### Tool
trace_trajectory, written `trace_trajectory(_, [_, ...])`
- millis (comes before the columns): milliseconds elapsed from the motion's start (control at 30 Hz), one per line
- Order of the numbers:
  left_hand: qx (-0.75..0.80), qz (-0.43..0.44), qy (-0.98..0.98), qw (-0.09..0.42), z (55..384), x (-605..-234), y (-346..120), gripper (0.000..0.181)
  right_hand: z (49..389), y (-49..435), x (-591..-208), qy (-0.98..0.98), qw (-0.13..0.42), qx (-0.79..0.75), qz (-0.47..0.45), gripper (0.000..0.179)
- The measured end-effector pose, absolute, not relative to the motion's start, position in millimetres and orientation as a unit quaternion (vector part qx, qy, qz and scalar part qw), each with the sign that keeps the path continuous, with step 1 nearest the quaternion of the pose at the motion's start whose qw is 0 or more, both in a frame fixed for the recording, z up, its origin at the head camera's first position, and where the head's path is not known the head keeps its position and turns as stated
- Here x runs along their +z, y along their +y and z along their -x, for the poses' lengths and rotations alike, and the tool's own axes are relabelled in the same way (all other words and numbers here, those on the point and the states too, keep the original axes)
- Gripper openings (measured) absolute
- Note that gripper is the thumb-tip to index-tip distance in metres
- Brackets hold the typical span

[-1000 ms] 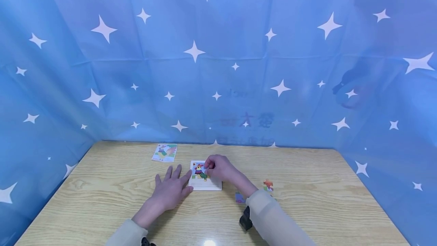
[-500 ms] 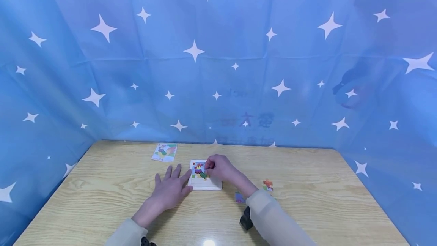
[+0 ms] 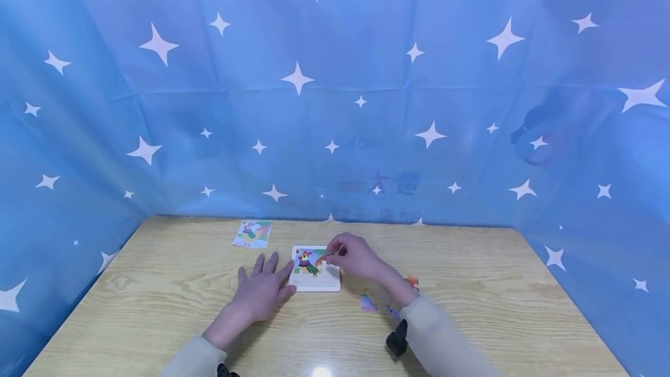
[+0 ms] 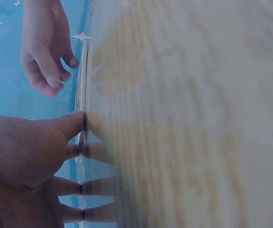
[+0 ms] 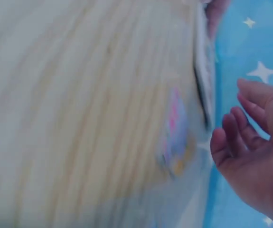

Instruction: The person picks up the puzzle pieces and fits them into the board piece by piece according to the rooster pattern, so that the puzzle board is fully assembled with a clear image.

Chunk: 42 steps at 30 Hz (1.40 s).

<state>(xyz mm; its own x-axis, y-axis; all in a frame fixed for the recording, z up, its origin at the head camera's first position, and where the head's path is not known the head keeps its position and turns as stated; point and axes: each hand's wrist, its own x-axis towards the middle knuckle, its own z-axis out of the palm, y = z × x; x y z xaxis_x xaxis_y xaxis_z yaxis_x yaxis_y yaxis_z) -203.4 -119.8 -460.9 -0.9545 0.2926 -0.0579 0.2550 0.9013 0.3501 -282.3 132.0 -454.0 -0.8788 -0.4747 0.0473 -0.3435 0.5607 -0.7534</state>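
Note:
A white puzzle tray lies mid-table, its upper left filled with joined pieces of a rooster picture. My left hand is spread flat on the table, thumb and forefinger against the tray's left edge; the left wrist view shows the thumb at that edge. Over the tray's right side hovers my right hand, fingers loosely bent. An orange and blue piece shows beside its fingertips. In the right wrist view nothing shows between the right hand's fingers.
Loose puzzle pieces lie right of the tray: a purple and yellow one, an orange one and a purple one partly under the right forearm. A rooster picture card lies at the back left. A starry blue cloth hangs behind.
My right hand has let go of a piece in the tray and moved right, uncovering the orange and blue piece. The left hand has stayed put.

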Motion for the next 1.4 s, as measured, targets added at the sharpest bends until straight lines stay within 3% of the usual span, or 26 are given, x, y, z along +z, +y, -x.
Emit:
trace_trajectory(200, [0.177, -0.144, 0.972, 0.052, 203, -462, -120, 0.056, 266, 173, -443, 0.873, 0.071, -0.432, 0.215, 0.014])
trace_trajectory(567, [0.176, -0.141, 0.973, 0.053, 202, -462, -121, 0.056, 249, 241, -446, 0.887, 0.054, -0.420, 0.185, 0.014])
trace_trajectory(1100, [0.185, -0.142, 0.971, 0.054, 203, -465, -121, 0.056, 235, 282, -445, 0.904, 0.043, -0.392, 0.167, 0.013])
trace_trajectory(1400, [0.182, -0.146, 0.971, 0.052, 202, -465, -121, 0.055, 233, 297, -452, 0.901, 0.066, -0.399, 0.158, 0.021])
